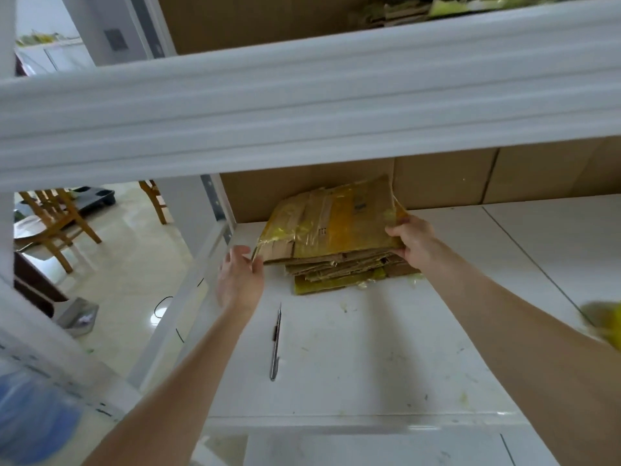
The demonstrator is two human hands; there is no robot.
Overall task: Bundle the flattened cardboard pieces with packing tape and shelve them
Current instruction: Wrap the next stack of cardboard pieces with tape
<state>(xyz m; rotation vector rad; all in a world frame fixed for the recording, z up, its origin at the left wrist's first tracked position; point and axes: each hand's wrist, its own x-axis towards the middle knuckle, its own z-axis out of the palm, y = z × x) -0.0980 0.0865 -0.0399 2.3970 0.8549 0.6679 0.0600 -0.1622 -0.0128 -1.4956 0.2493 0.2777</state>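
A bundle of flattened cardboard pieces (331, 227), wrapped in yellowish packing tape, lies tilted on a white shelf (369, 348), its far edge against brown boxes at the back. It rests on another stack of cardboard (339, 272). My right hand (411, 240) grips the bundle's near right corner, thumb on top. My left hand (240, 274) is at the bundle's near left corner with straight fingers, fingertips touching the tape edge.
A metal utility knife (276, 344) lies on the shelf near the front. A white shelf beam (302, 105) crosses overhead. Brown boxes (470, 176) line the back. A yellow tape roll (605, 322) shows at the right edge. Wooden chairs (57, 220) stand on the floor to the left.
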